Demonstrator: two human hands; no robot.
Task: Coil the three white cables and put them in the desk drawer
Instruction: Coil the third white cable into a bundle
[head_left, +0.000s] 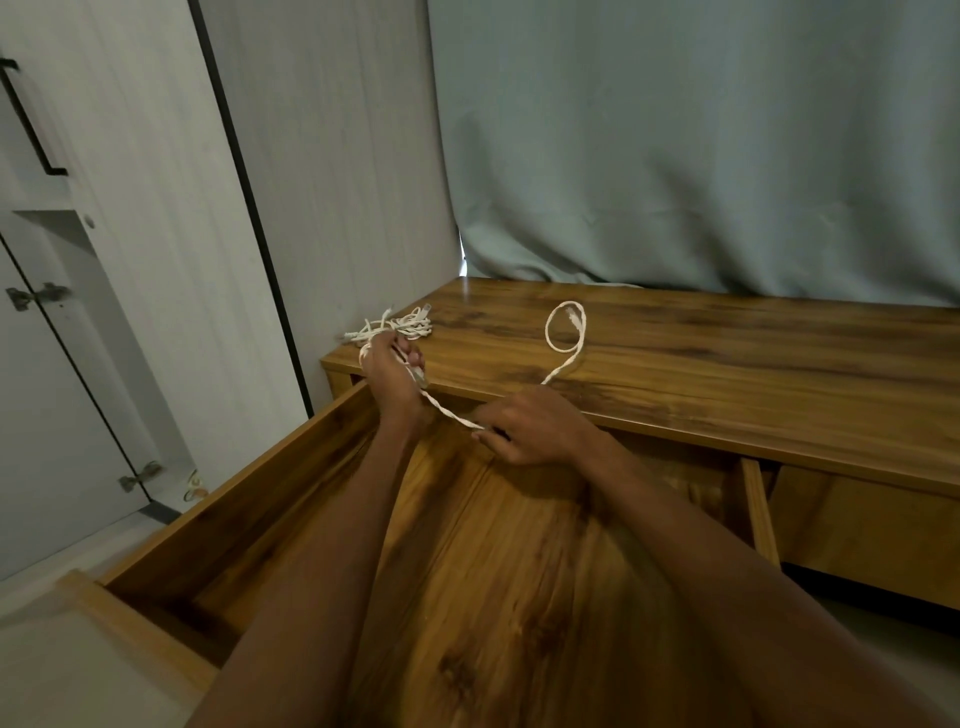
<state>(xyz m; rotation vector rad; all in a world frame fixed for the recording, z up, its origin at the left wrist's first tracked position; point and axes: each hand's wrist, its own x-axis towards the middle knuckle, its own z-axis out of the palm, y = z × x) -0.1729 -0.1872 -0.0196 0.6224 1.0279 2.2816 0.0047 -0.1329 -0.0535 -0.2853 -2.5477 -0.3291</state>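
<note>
Drawer open, looks empty; white cable tangle on desk corner, uncoiled; left hand closed on one cable's wraps, right hand pinching its strand; tail looped on desktop, nothing stowed yet

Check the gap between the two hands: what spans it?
In the head view, a taut white cable runs from left hand to right hand, above the open drawer.

Hidden and cut-off parts

The open wooden desk drawer is partly covered by forearms; the tangled white cable bundle cannot be counted.
</note>
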